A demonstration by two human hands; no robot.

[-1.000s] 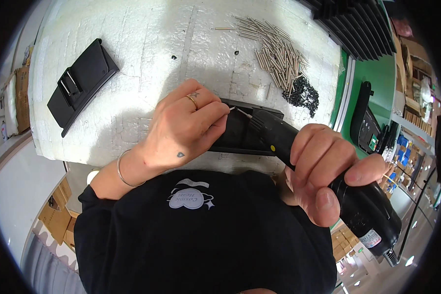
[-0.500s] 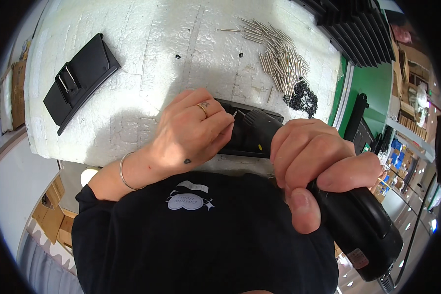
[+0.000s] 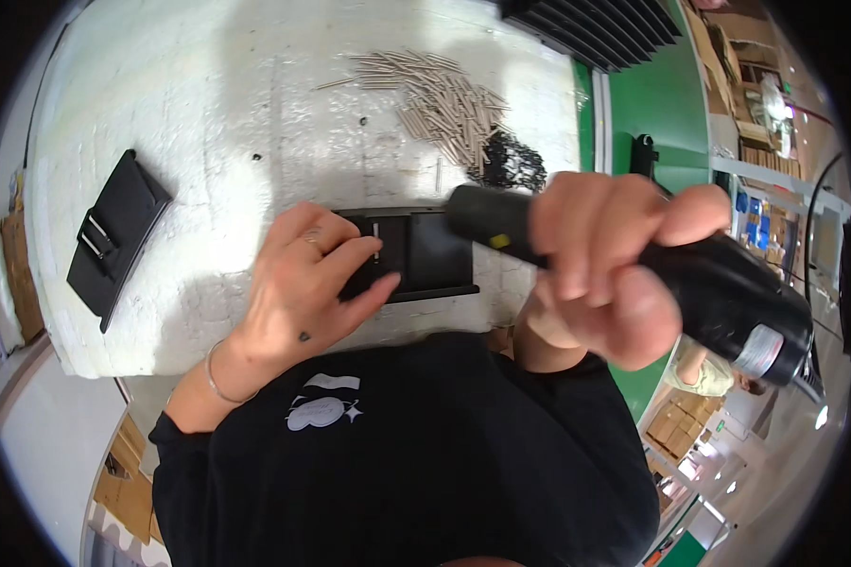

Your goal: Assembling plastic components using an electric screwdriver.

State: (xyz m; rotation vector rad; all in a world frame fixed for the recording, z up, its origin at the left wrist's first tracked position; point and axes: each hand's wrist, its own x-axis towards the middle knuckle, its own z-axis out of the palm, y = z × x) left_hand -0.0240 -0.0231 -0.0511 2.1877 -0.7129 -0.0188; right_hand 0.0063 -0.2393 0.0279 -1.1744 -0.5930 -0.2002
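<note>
A white-covered table (image 3: 189,85) carries everything here, with a stack of black ribbed panels (image 3: 596,30) at its far right. The right hand (image 3: 600,265), blurred, is wrapped around a black corded electric screwdriver (image 3: 728,293), its nose pointing left over the far right part of a flat black panel (image 3: 440,250). That panel lies on the table in front of the person; the left hand (image 3: 312,279) rests over its left part, thumb and forefinger apart, pinching nothing. A second black panel (image 3: 142,213) lies tilted well to the left. Beyond the hands sit a heap of metal pins (image 3: 454,109), a smaller heap of black pieces (image 3: 509,163) touching it, and, beside the left forefinger, a single metal pin (image 3: 376,230) on the flat black panel
</note>
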